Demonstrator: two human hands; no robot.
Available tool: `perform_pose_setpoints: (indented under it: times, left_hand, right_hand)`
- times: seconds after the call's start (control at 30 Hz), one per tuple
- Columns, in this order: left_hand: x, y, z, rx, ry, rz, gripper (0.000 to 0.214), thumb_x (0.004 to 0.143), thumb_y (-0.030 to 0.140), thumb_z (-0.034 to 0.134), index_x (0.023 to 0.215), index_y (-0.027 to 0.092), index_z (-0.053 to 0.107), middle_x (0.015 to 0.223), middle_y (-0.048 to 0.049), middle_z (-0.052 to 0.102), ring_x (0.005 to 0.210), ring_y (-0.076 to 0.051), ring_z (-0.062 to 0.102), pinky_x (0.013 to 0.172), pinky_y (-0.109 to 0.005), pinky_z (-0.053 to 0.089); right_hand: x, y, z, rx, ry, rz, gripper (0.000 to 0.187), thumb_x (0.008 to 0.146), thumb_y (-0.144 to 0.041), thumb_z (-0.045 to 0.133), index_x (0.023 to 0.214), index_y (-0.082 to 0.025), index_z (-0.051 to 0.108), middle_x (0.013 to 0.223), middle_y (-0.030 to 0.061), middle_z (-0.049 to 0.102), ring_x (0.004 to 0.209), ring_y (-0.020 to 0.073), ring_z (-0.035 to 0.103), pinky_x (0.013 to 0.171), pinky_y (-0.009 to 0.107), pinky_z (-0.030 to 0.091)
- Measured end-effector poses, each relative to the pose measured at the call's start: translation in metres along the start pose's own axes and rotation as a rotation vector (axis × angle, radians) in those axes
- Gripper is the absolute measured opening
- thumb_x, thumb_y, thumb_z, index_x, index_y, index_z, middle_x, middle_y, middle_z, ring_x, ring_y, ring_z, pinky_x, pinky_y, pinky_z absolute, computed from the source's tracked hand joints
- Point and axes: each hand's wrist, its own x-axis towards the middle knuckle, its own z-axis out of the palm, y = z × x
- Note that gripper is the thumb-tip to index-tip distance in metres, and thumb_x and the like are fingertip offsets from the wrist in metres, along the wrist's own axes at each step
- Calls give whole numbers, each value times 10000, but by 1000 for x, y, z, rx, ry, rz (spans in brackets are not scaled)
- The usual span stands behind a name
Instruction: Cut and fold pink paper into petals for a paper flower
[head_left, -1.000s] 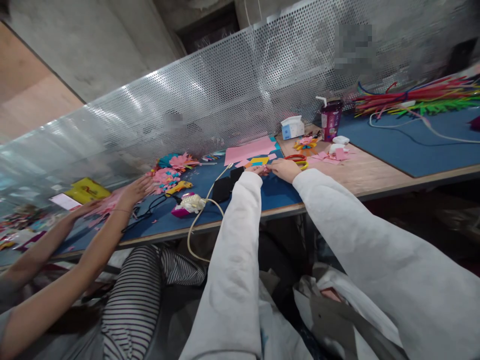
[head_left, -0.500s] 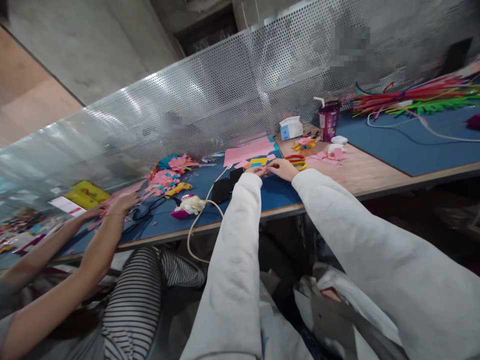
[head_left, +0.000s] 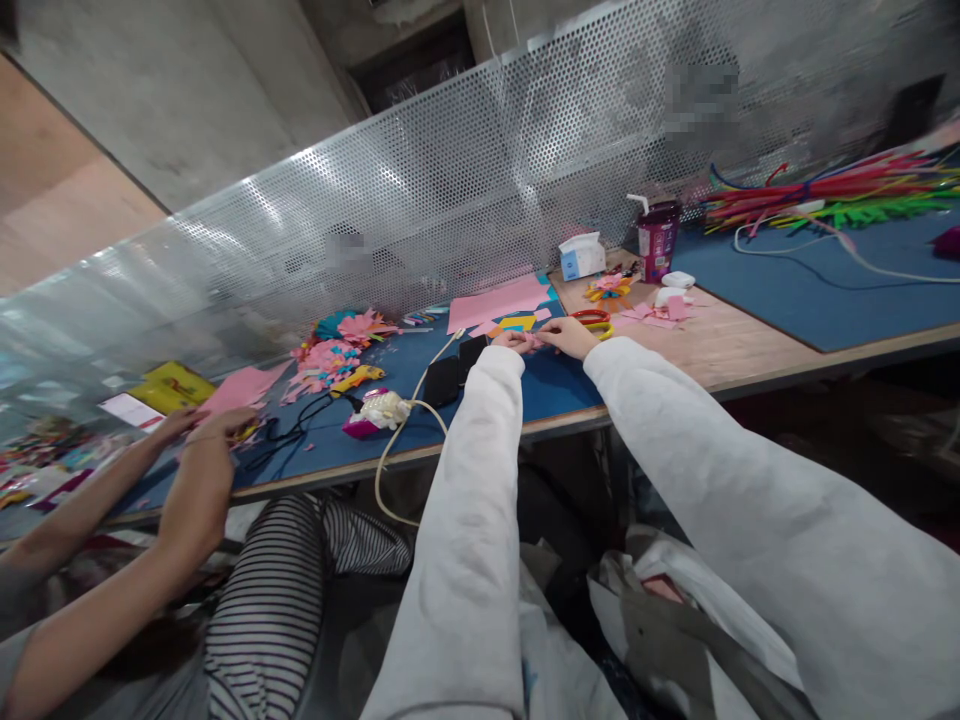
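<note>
Both my arms in white sleeves reach out to the blue mat (head_left: pixel 555 385) on the table. My left hand (head_left: pixel 510 340) and my right hand (head_left: pixel 571 337) meet there, fingers pinched together on a small pink paper piece (head_left: pixel 534 343) between them. Red and yellow scissors (head_left: pixel 594 321) lie just beyond my right hand. Pink paper sheets (head_left: pixel 501 300) and small yellow and blue paper pieces (head_left: pixel 516 323) lie behind my hands.
A person at my left works with both hands (head_left: pixel 206 428) near pink paper (head_left: pixel 238 388). Paper flowers (head_left: pixel 334 355), a glue gun (head_left: pixel 358 377), a cable (head_left: pixel 397 440), a black object (head_left: pixel 444 379), a tissue box (head_left: pixel 583 256), a purple cup (head_left: pixel 658 238) and coloured sticks (head_left: pixel 832 195) sit on the table. A perforated metal screen (head_left: pixel 450 190) stands behind.
The person at my left has drawn both hands back toward the table's front edge. My own hands stay together on the pink piece with only small finger shifts.
</note>
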Motion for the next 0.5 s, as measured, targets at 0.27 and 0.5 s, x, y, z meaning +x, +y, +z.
perform_pose_setpoints:
  times: [0.27,0.5]
  left_hand:
    - [-1,-1,-1,-57,-40,16,189,674,-5,633,627,124,504,556,-25,627,562,-129,624,776,-329,473]
    - [-5,3,1,-13,-48,5,209,661,7,653,602,140,502,503,-8,609,519,-123,603,776,-338,482]
  right_hand:
    - [1,4,-1,-26,-50,-17,155,765,-214,621,791,-72,679,710,45,634,570,88,513,454,157,417]
    - [1,1,-3,-38,-56,-8,120,762,-159,613,777,-65,686,698,43,645,533,71,495,504,167,411]
